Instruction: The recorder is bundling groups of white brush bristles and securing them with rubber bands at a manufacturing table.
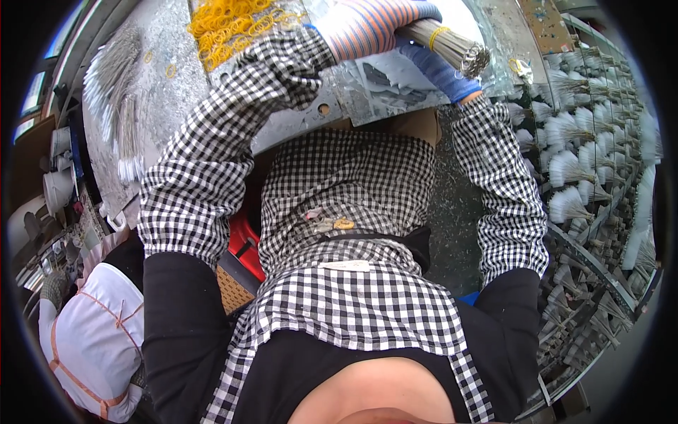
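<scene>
Both of my hands hold one bundle of thin grey sticks (452, 44) near the top of the head view. My left hand (371, 25), in a striped knit glove, wraps around the bundle's left part. My right hand (441, 71), in a blue glove, grips it from below near its cut end. A yellow rubber band (438, 33) circles the bundle. A heap of yellow rubber bands (226, 25) lies on the shiny metal worktop (169, 92) to the left of my hands. My checked sleeves and apron fill the middle of the picture.
Loose grey sticks (116, 99) lie spread at the worktop's left side. Racks at the right hold several tied bundles with fanned ends (572, 169). Another person in white with orange trim (92, 339) is at lower left. A red object (247, 244) sits under the table.
</scene>
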The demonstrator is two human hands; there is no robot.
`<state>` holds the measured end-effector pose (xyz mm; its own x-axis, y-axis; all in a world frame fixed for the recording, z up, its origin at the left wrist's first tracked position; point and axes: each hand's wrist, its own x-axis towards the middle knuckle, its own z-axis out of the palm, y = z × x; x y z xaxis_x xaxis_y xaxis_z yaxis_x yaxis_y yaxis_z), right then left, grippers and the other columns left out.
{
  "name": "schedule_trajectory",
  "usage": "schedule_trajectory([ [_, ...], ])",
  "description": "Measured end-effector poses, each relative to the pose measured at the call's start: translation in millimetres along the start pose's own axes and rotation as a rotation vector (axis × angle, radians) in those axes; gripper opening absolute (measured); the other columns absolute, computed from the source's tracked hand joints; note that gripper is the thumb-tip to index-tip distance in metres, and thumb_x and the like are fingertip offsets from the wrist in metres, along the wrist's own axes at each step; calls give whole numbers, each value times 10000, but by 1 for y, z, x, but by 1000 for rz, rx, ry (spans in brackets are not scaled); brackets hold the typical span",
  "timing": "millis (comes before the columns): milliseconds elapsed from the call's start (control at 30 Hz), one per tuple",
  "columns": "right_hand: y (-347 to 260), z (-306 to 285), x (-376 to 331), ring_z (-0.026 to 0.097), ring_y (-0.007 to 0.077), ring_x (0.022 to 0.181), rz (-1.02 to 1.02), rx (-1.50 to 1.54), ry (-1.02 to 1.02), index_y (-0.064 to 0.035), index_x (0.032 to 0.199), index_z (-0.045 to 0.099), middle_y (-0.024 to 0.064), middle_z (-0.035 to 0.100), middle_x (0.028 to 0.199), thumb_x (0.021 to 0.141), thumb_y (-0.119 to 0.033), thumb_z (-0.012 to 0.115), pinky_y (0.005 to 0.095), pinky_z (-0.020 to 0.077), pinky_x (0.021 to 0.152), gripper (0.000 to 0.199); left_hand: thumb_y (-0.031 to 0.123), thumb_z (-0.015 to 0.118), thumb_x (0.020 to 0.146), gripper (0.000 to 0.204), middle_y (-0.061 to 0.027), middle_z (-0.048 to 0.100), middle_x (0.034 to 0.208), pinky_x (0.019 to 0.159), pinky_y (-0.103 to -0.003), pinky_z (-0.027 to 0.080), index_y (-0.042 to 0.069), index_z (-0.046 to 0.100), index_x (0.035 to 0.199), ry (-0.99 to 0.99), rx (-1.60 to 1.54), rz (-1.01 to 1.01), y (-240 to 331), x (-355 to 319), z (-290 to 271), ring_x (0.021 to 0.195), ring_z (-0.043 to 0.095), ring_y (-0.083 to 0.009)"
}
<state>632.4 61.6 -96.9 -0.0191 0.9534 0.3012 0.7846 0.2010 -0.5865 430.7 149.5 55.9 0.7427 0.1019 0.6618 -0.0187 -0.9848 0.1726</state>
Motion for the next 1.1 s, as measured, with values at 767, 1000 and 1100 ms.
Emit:
schedule_trajectory([
  [767,-265,-24,-45,663,275,875,-136,466,-10,-25,1060,740,105,716,954,790,-75,798,371,500,812,281,387,563,1014,378,-70,680,1316,1017,-473,539,134,674,1273,1525,-1686,-1031,102,-229,-148,1225,640,-267],
  [1000,-264,-19,-47,661,287,892,-149,456,-68,-15,1073,729,118,710,953,783,-50,794,378,512,837,299,384,575,1012,378,-75,687,1303,1008,-448,549,118,681,1259,1485,-1765,-984,98,-249,-144,1218,645,-261],
  [1100,-265,-22,-49,671,276,902,-148,456,-80,-22,1079,732,110,711,959,788,-47,793,369,519,837,298,397,582,1011,388,-78,693,1286,1006,-430,548,115,680,1258,1449,-1741,-1057,101,-239,-141,1205,647,-252],
])
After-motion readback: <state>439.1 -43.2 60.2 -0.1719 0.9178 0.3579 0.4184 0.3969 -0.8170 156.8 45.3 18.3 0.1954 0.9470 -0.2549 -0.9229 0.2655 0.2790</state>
